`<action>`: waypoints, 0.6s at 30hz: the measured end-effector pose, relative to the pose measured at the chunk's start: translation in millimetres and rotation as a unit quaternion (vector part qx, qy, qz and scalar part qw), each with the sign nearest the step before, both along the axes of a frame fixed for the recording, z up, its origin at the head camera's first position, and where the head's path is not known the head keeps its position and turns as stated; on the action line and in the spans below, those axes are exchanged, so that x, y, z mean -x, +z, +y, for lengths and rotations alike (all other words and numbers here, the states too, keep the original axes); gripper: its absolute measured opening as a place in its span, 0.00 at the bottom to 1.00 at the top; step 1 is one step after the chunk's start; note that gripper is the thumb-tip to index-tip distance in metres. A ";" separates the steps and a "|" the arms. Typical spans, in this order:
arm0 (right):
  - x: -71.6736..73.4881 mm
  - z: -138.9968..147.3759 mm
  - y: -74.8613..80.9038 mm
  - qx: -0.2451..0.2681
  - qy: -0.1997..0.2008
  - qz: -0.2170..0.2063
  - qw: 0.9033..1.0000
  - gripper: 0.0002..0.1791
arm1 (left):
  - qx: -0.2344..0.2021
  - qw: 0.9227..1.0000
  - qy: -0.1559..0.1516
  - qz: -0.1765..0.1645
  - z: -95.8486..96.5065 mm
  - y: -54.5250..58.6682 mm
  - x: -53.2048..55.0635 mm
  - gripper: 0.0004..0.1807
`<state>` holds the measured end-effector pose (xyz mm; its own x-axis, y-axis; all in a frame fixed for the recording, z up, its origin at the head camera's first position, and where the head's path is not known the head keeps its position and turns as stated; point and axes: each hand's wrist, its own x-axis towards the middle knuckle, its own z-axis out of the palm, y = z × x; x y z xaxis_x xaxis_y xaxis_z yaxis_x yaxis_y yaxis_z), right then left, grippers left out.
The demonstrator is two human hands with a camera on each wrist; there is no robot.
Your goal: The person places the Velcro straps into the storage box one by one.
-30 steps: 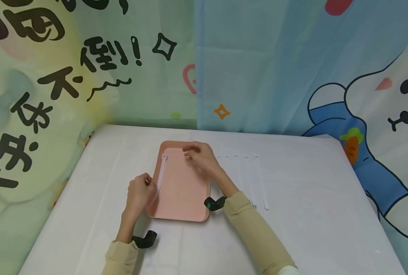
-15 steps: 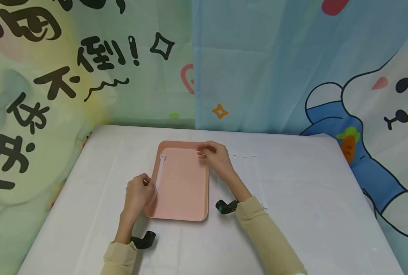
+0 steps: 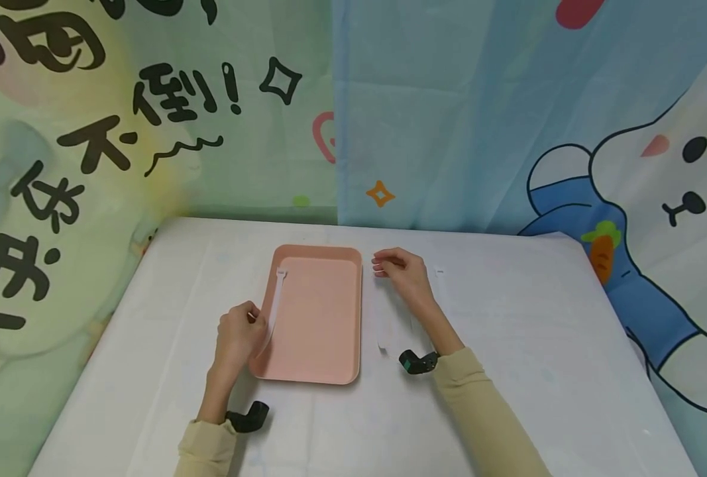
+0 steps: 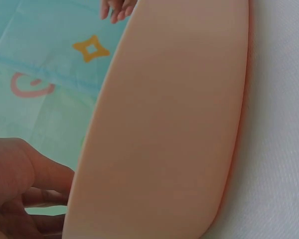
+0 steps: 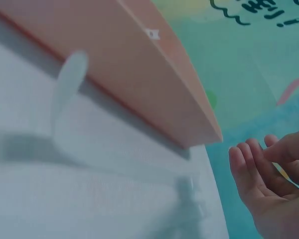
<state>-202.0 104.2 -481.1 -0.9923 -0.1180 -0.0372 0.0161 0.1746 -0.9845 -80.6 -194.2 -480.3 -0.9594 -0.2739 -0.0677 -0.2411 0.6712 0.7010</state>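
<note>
A shallow pink rectangular tray (image 3: 317, 318) lies on the table. A long, narrow white strip (image 3: 277, 298) with a small head at its far end lies along the tray's left side. My left hand (image 3: 241, 328) is at the tray's left rim with curved fingers; the left wrist view shows its fingertips (image 4: 52, 196) passing behind the rim, hidden. My right hand (image 3: 405, 271) is above the table just right of the tray, fingers loosely curved, nothing between them. Below it lie pale translucent strips (image 5: 70, 79), partly covered by the hand and forearm.
A white cloth covers the table (image 3: 526, 331). Behind stand printed curtains (image 3: 436, 119), with lettering at left and a rabbit figure at right. Each wrist bears a black camera (image 3: 419, 362).
My right hand has moved right, from over the tray's far right part to over the strips beside it. My left hand, the tray and the strip in it have stayed in place.
</note>
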 end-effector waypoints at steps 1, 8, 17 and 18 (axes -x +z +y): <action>-0.1 3.0 -1.4 -0.003 -0.003 -0.001 1.000 0.14 | 0.002 1.000 0.001 -0.001 0.0 -0.2 0.1 0.04; -1.8 19.2 -7.9 -0.009 -0.020 -0.014 1.000 0.14 | 0.005 1.000 -0.001 0.002 0.4 -1.2 -0.5 0.04; 0.2 40.8 -12.6 -0.018 -0.027 -0.012 0.999 0.15 | 0.001 1.000 -0.004 0.002 1.1 -1.5 -0.4 0.04; 0.1 42.9 -12.1 -0.021 -0.029 -0.012 0.999 0.15 | 0.001 1.000 -0.004 0.004 1.1 -1.6 -0.4 0.04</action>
